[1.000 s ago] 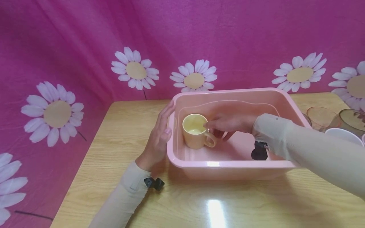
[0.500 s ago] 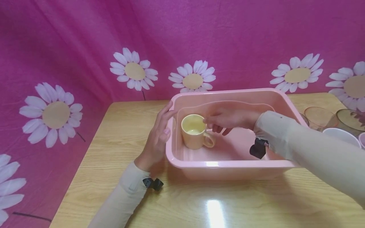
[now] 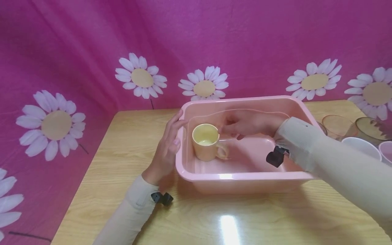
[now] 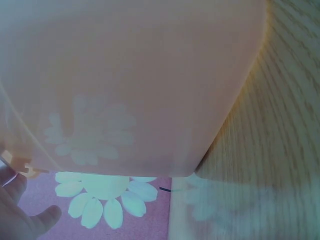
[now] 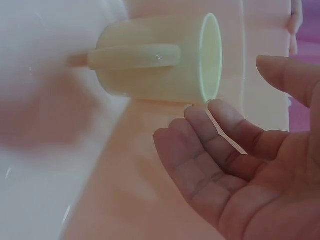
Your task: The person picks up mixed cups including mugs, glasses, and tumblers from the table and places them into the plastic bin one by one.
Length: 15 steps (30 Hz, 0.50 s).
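Note:
A pale yellow mug stands upright inside a pink plastic basin, close to its left wall, with the handle to the right. My right hand is inside the basin beside the mug's rim. In the right wrist view the right hand has loosely bent fingers and a thumb held apart; its fingertips are at or very near the rim of the mug, and nothing is gripped. My left hand rests against the basin's left rim with extended fingers, some reaching over it.
Right of the basin are tinted clear glasses, a white cup and a pink cup, partly cut off. A wooden table bears everything. Behind hangs a magenta cloth with large daisies.
My right fingers have come away from beside the mug's handle and shifted back within the basin. The mug stays in place. My left hand stays on the rim; the view shifts slightly.

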Available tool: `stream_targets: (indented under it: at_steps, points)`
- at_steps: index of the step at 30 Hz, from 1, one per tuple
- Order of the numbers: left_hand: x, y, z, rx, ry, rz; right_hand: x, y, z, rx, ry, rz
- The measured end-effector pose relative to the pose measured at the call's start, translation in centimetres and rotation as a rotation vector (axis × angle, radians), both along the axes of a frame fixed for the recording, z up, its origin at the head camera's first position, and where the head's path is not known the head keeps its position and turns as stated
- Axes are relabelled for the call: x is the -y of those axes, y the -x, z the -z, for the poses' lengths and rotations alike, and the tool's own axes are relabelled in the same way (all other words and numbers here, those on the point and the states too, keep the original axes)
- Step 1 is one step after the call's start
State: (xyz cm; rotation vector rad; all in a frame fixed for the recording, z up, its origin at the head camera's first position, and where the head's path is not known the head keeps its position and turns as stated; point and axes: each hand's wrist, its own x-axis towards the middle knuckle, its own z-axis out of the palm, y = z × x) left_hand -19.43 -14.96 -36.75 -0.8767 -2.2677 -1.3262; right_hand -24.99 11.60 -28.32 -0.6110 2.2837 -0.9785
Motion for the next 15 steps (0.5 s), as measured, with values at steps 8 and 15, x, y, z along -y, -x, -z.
stream_targets:
  at_steps: [8, 15]
  points:
    - [-0.1, 0.0, 0.0, 0.006, 0.006, -0.007, -0.8, -0.3, -1.0, 0.037, -0.002, 0.05]
    - [-0.1, -0.1, -0.1, -0.001, 0.011, -0.018, -1.1, -0.6, -1.8, 0.022, 0.01, 0.054]
